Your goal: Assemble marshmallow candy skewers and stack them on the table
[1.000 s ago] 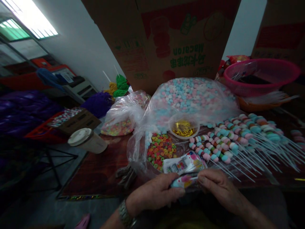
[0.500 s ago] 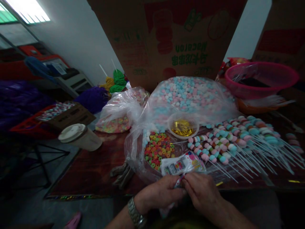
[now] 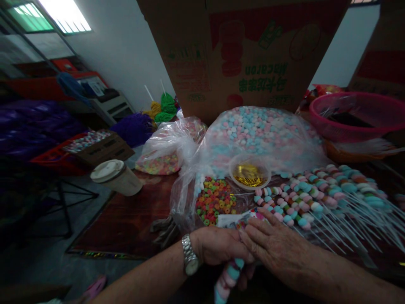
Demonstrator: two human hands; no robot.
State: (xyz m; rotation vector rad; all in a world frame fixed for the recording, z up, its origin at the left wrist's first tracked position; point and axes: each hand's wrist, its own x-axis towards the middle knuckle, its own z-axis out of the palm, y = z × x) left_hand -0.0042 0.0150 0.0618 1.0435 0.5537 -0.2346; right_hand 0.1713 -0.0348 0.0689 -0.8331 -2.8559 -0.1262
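My left hand (image 3: 218,247), with a metal watch (image 3: 190,255) on the wrist, is closed around a marshmallow skewer (image 3: 228,279). Pink, white and blue pieces of it show below the fist; a clear wrapper seems to cover them. My right hand (image 3: 274,242) lies with fingers stretched over the printed plastic bags (image 3: 228,220), its thumb side against the left hand. Part of the bags is hidden under it. Just beyond are colourful cereal rings (image 3: 215,200) on clear plastic and a round tub of gold twist ties (image 3: 248,175). Finished marshmallow skewers (image 3: 303,198) lie in a pile at right.
A big bag of marshmallows (image 3: 253,131) stands behind, before a cardboard box (image 3: 193,63). A lidded paper cup (image 3: 126,181) leans at left, and grey gloves (image 3: 166,230) lie near the table edge. A pink basin (image 3: 357,131) is at back right.
Both hands were pinching together at the top of the wrapped skewer. Now the right hand has opened and reached forward onto the printed bags, while the left keeps the skewer. The view has shifted slightly.
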